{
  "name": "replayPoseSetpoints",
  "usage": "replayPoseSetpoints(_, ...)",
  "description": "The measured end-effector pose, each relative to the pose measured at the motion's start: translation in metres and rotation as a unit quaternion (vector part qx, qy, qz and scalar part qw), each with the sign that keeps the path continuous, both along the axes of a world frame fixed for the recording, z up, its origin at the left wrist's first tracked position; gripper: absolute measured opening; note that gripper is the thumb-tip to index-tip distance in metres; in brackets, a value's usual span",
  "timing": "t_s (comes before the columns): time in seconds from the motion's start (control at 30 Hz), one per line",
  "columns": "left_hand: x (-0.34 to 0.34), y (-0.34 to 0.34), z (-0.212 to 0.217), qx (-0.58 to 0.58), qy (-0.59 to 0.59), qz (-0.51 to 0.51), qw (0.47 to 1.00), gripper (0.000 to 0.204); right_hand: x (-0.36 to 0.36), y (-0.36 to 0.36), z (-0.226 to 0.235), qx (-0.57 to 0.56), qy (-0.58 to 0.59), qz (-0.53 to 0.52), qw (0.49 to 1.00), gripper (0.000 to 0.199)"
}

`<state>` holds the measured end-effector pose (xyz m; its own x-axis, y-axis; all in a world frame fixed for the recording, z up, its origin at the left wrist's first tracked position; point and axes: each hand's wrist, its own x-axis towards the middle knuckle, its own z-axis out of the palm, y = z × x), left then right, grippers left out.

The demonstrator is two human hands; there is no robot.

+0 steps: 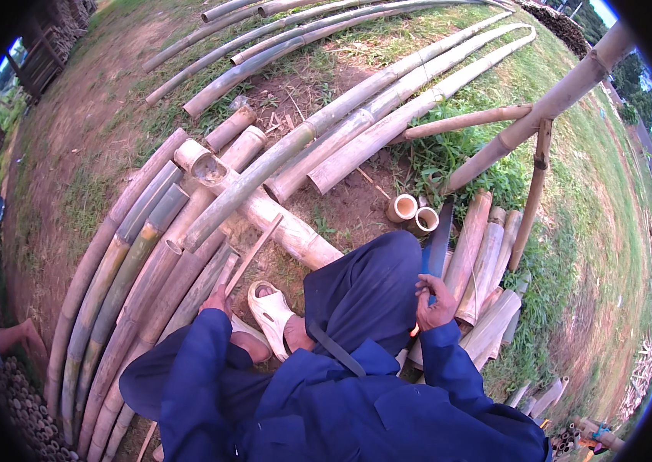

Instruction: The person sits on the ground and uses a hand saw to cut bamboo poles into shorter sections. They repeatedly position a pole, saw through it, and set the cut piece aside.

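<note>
"Holding what, your left hand [216, 301]?"
"A thin bamboo strip [256, 252], near left."
"And your right hand [437, 302]?"
"Half-curled near the dark blade [440, 240], right; grasp unconfirmable from this view."

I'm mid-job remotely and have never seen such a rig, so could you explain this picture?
No machine here: a person works with two bare hands. The picture comes from a wide fisheye camera on their head, looking down, so straight edges bend. Bamboo poles lie on the grassy ground. The left hand is at the lower end of a pale strip; its grip is hard to make out. The right hand is near a dark blade; I cannot tell whether it holds anything.
</note>
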<state>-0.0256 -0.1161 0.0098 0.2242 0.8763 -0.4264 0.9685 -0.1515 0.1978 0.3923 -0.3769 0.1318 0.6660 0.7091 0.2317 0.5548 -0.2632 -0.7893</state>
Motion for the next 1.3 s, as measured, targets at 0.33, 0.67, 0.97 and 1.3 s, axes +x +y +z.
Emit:
replayPoseSetpoints(0.33,0.023,0.041,0.073,0.229,-0.069,-0.038,0.970,0.026,-0.133,0.159,-0.017,-0.053,0.399,0.317,0.859,0.029)
replayPoseSetpoints(0.67,0.030,0.017,0.079,0.182,-0.125,-0.033,0.975,0.042,-0.225,0.271,-0.053,-0.180,0.604,0.226,0.742,0.066)
replayPoseSetpoints(0.97,-0.029,0.019,0.113,0.022,-0.074,0.090,0.993,0.044,-0.202,0.271,-0.092,-0.206,0.592,0.133,0.768,0.051)
replayPoseSetpoints(1.3,-0.185,0.029,0.206,0.109,-0.246,0.164,0.949,0.030,-0.224,0.257,-0.132,-0.318,0.533,0.131,0.773,0.056)
